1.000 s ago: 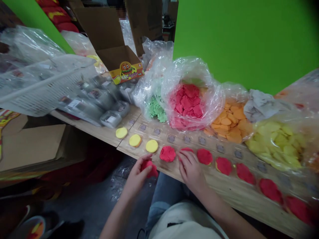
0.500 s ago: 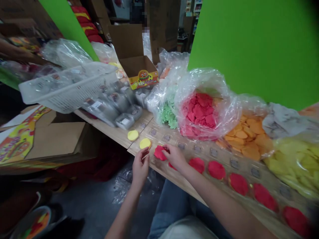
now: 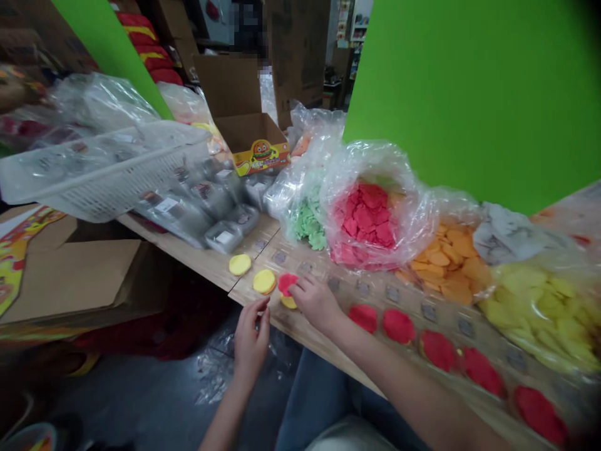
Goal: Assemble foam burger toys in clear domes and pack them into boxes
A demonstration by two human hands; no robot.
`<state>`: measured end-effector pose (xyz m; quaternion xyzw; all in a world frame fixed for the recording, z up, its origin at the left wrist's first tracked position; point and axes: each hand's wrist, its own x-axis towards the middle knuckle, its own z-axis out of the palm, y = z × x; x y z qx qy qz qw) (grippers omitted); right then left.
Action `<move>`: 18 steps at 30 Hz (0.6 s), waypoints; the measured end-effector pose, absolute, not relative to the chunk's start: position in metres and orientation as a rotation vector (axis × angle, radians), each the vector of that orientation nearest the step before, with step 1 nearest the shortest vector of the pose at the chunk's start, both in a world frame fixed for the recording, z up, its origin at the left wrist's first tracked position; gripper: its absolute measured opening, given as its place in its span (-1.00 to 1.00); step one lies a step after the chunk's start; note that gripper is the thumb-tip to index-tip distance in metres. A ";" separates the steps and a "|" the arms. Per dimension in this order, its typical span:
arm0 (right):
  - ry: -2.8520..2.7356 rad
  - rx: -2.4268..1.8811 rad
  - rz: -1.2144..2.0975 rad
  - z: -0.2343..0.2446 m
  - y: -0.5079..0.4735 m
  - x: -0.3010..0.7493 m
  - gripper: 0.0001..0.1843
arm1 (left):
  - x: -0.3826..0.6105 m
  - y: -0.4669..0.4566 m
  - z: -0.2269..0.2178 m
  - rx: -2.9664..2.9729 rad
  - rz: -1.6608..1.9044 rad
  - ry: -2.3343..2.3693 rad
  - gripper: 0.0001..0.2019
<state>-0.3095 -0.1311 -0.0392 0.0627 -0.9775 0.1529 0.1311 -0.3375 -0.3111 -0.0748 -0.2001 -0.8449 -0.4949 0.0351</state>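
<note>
My right hand [image 3: 315, 302] rests on the wooden table [image 3: 206, 262], its fingertips pressing a red foam piece [image 3: 286, 284] onto a yellow disc beneath it. Two more yellow discs [image 3: 263, 281] lie to the left. Just off the table's front edge my left hand [image 3: 251, 335] hovers with its fingers loosely apart and nothing visible in it. A row of several red pieces [image 3: 398, 325] runs to the right along a clear blister strip. Behind stand open plastic bags of red pieces [image 3: 369, 216], green pieces [image 3: 307, 223], orange discs [image 3: 446, 260] and yellow discs [image 3: 539, 300].
A white plastic basket [image 3: 103, 181] and several grey packed trays [image 3: 225, 235] sit at the left of the table. An open cardboard box [image 3: 253, 141] stands behind. Flat cardboard [image 3: 70, 282] lies lower left. Green panels rise behind the bags.
My right hand has moved left along the row and set a red piece on the third yellow disc. My left hand, which held red pieces a second ago, has dropped below the edge without them.
</note>
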 end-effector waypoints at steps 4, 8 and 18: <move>-2.901 0.272 0.383 -0.055 -0.136 -0.292 -0.87 | -0.338 -0.309 -0.073 -0.782 -1.390 -2.651 -0.71; -2.863 0.201 0.486 -0.052 -0.130 -0.274 -0.71 | -0.335 -0.310 -0.071 -0.976 -1.089 -2.686 -0.64; -2.895 -0.071 0.340 -0.055 -0.117 -0.264 -0.50 | -0.339 -0.294 -0.066 -1.317 -0.464 -2.687 -0.39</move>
